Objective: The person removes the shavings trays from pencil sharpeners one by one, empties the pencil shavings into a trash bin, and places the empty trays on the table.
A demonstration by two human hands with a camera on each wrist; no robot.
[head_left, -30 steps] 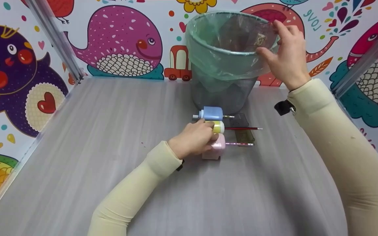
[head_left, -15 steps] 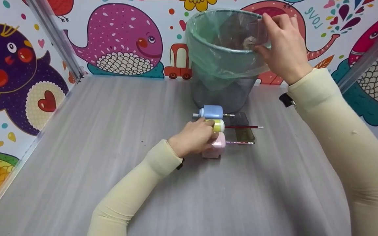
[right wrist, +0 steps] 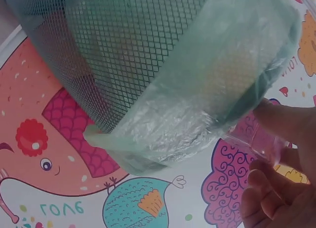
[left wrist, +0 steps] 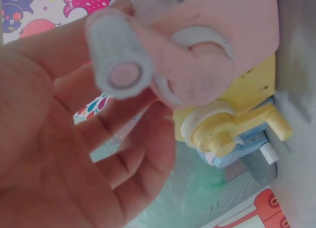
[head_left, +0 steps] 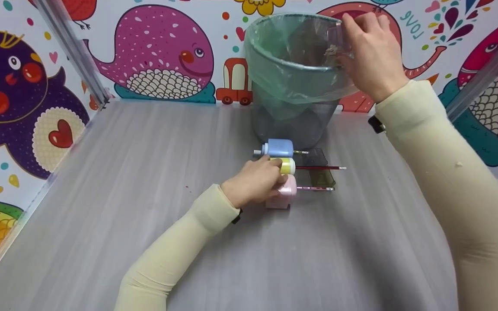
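Observation:
In the head view, my right hand [head_left: 372, 54] pinches a clear pinkish shavings drawer [head_left: 335, 34] by its edge, tipped over the rim of the lined bin [head_left: 294, 88]. Pale shavings [head_left: 331, 52] show at the drawer's lower end. My left hand [head_left: 255, 181] grips the pink crank pencil sharpener [left wrist: 232, 35], its other fingers reaching the yellow sharpener [head_left: 288, 166]. Farther back lies the blue sharpener [head_left: 280, 147]. A pencil sticks out of each sharpener, to the right. The left wrist view shows the pink crank handle [left wrist: 121, 60] close to the palm.
Two dark see-through drawers [head_left: 323, 179] lie under the pencils, right of the sharpeners. The mesh bin with its green liner [right wrist: 182, 119] stands just behind them. A printed wall [head_left: 162, 52] closes off the back of the grey table [head_left: 154, 142].
My right hand has shifted up and left and turned the drawer more steeply over the bin. The shavings have slid to its lower end. My left hand stays put on the sharpeners.

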